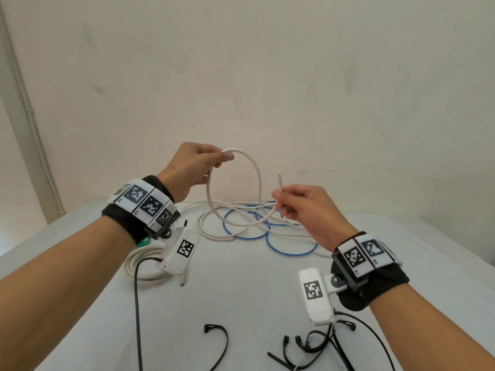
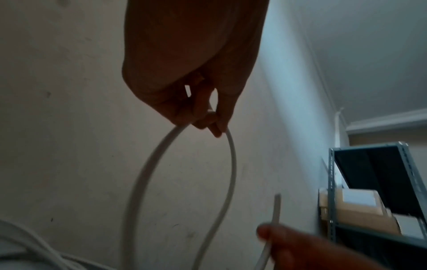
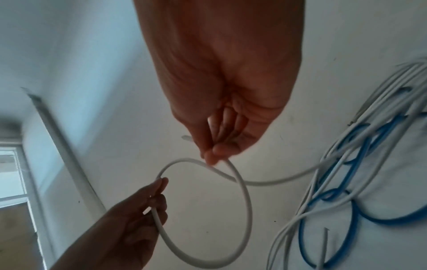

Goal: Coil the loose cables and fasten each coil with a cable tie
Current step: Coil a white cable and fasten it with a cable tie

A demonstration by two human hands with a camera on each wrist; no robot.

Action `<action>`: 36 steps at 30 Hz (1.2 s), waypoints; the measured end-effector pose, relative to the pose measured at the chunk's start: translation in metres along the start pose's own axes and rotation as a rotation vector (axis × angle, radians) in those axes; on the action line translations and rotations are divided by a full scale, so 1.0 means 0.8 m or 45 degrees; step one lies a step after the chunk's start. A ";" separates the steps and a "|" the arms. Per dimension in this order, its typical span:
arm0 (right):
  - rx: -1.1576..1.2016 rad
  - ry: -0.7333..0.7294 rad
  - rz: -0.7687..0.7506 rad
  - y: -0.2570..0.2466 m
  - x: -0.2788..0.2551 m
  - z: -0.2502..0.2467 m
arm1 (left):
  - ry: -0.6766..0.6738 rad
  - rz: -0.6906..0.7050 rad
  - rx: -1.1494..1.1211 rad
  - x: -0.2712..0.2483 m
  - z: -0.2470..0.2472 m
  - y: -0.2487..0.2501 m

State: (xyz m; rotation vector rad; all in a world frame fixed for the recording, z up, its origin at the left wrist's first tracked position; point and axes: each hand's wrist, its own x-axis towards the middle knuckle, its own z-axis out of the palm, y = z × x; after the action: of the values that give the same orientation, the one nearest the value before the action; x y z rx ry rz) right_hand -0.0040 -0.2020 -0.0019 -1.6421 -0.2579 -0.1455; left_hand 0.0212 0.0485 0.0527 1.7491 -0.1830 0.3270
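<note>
- Evidently the white cable (image 1: 259, 183) is springy rather than limp: one round loop is held up in the air above the table (image 1: 241, 290), and its curve is kept without sagging.
- The top of the loop is pinched by the left hand (image 1: 191, 167), thumb and forefinger pressed together on it, while the other fingers are curled round the strand running down beneath.
- Near the cut end (image 1: 279, 180), the cable is pinched by the right hand (image 1: 308, 210) between thumb and fingertips; a short tip is left standing up past the fingers.
- From the right wrist view, the crossing of the loop (image 3: 227, 175) is seen just below the right fingertips (image 3: 211, 157), and the rest of the cable is trailed off to the heap on the table.
- It is judged light and smooth-jacketed, so slipping through a loose pinch is likely; a firm hold at the crossing point is advised, where every turn can be gathered under one thumb.
- Spring-back is to be expected if either pinch is eased before tying.
- A tangle of blue cable (image 1: 292, 250) and further white strands lies on the table behind the hands; snagging there is probable as slack is drawn in.
- Black cable ties (image 1: 219, 341) lie at the near edge, untouched, and a finished white coil (image 1: 142, 266) rests under the left wrist.
</note>
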 end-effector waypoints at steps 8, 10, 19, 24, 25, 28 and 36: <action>-0.031 0.168 -0.299 -0.029 -0.007 0.026 | -0.378 0.182 0.210 -0.037 0.024 0.026; 0.145 0.134 -0.165 -0.034 -0.012 0.034 | -0.462 0.252 0.232 -0.043 0.030 0.030; 0.071 -0.077 0.198 -0.055 -0.017 0.035 | -0.157 0.290 0.366 -0.042 0.036 0.027; -0.035 -0.107 0.115 -0.056 -0.017 0.026 | -0.334 0.210 0.392 -0.043 0.029 0.038; -0.040 -0.118 0.083 -0.054 -0.016 0.024 | -0.396 0.103 0.354 -0.043 0.026 0.041; -0.079 -0.131 -0.070 -0.047 -0.017 0.022 | -0.509 -0.182 0.054 -0.041 0.023 0.042; -0.025 -0.082 -0.118 -0.049 -0.016 0.023 | -0.363 0.462 0.167 -0.051 0.028 0.035</action>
State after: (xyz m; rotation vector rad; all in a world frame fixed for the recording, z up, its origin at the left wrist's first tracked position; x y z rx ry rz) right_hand -0.0273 -0.1820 0.0311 -1.6569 -0.3827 -0.1659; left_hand -0.0233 0.0189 0.0617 1.8857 -0.7034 0.3554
